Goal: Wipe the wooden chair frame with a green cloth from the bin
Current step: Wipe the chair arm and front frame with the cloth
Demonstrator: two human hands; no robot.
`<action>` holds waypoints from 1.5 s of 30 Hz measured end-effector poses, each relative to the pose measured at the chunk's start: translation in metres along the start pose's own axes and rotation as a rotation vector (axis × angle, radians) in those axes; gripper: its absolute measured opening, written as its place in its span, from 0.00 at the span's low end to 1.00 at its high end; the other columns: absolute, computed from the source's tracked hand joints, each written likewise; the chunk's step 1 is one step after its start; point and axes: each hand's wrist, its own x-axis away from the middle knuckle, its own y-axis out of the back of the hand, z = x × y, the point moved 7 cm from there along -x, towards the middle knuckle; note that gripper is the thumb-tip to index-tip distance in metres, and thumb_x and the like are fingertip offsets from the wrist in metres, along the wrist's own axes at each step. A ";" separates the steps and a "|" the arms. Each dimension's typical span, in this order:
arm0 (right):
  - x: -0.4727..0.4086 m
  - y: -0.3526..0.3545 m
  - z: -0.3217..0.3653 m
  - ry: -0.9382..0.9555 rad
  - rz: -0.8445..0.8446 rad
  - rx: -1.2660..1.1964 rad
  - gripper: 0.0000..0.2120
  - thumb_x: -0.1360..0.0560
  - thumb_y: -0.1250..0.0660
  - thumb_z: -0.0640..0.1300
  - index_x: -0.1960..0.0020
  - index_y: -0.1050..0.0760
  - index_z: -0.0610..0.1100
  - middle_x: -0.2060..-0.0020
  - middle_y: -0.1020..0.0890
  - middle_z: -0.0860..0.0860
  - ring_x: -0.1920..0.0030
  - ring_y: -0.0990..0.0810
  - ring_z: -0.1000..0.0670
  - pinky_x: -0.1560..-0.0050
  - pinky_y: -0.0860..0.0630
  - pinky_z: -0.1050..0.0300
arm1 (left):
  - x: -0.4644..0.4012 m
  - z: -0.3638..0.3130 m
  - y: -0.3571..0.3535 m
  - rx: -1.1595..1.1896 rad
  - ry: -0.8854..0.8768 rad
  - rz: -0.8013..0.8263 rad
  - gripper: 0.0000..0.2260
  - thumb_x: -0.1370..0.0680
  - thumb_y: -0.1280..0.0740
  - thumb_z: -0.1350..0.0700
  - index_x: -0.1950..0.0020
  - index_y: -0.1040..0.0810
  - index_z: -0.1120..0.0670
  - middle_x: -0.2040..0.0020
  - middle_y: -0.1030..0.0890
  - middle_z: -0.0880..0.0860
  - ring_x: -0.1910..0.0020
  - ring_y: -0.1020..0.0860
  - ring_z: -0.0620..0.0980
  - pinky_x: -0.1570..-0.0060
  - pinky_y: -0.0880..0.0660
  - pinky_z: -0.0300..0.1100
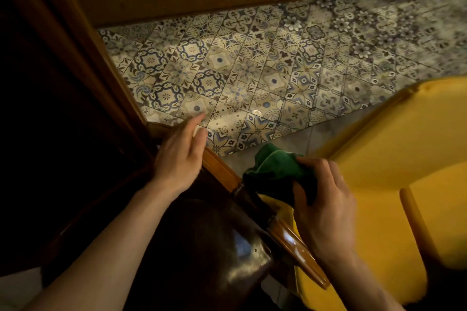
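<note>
Bunched in the right hand [326, 199], the green cloth [275, 168] touches the wooden chair frame [222, 171], whose rail runs diagonally; the open left hand [182, 151] rests further up it.

no readable text, labels or signs

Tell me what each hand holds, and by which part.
The right hand grips the bunched green cloth by its near end. The left hand holds nothing, open over the wooden chair frame.
</note>
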 end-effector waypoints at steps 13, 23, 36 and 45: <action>0.116 -0.028 -0.043 0.211 0.443 0.301 0.32 0.24 0.28 0.48 0.24 0.35 0.54 0.25 0.31 0.50 0.24 0.34 0.43 0.37 0.24 0.46 | 0.096 -0.064 -0.133 -0.371 -0.440 0.292 0.26 0.15 0.56 0.44 0.20 0.39 0.53 0.20 0.37 0.49 0.19 0.48 0.44 0.21 0.54 0.48; 0.140 -0.024 -0.063 0.267 0.458 0.428 0.29 0.25 0.28 0.42 0.25 0.31 0.46 0.26 0.28 0.45 0.28 0.29 0.38 0.41 0.22 0.42 | 0.104 -0.060 -0.155 -0.574 -0.388 0.317 0.27 0.16 0.58 0.45 0.18 0.44 0.51 0.18 0.43 0.47 0.19 0.54 0.43 0.21 0.60 0.48; 0.177 0.014 -0.109 0.215 0.569 0.539 0.31 0.34 0.20 0.45 0.32 0.23 0.43 0.35 0.20 0.42 0.38 0.20 0.37 0.52 0.18 0.44 | 0.102 -0.056 -0.160 -0.648 -0.391 0.318 0.27 0.16 0.59 0.44 0.18 0.44 0.49 0.19 0.42 0.47 0.19 0.55 0.44 0.21 0.60 0.50; 0.197 0.037 -0.125 0.133 0.704 0.568 0.23 0.24 0.32 0.42 0.29 0.28 0.45 0.35 0.25 0.44 0.41 0.23 0.38 0.53 0.24 0.45 | 0.099 -0.054 -0.161 -0.682 -0.340 0.418 0.26 0.16 0.59 0.44 0.18 0.48 0.49 0.17 0.47 0.46 0.20 0.60 0.44 0.23 0.66 0.48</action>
